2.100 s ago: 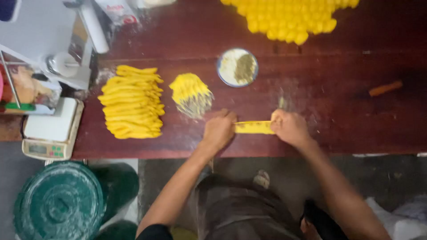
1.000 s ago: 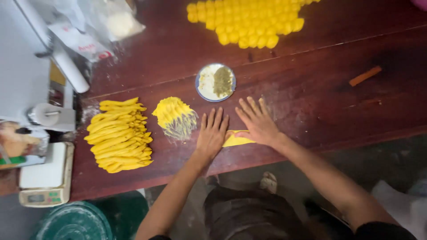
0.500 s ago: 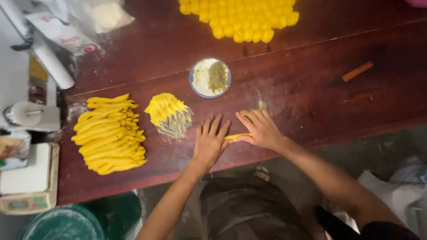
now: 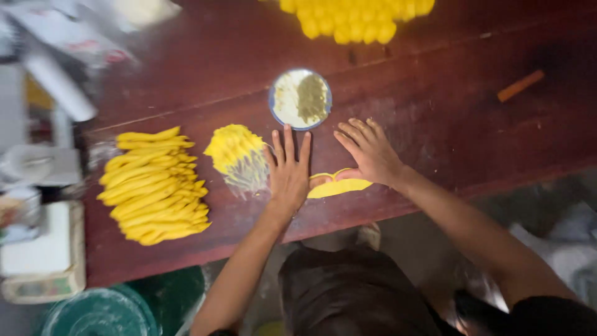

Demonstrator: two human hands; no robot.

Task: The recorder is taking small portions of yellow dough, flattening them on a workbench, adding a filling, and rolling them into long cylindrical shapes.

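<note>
Near the front edge of the dark red counter [image 4: 435, 124], both hands lie flat with fingers spread, nothing grasped in either grip. Left hand [image 4: 289, 171] presses palm-down just beside a yellow dough piece [image 4: 339, 185]; its thumb side touches the piece's left end. Right hand [image 4: 370, 152] rests on the dough's right end, thumb over it, fingers fanned toward the far edge. Dough lies flattened between the two hands, partly covered by them.

Just left of the left hand sits a small yellow heap [image 4: 235, 149] with pale floury streaks at its near side. Farther toward the left edge lies a pile of yellow strips [image 4: 152, 186]. A small bowl [image 4: 301, 98] holding pale and greenish powder stands just beyond the fingertips. At the far edge is a cluster of yellow balls [image 4: 357, 15]. An orange stick [image 4: 520, 86] lies toward the right edge. A white scale [image 4: 40, 249] stands off the left edge.
</note>
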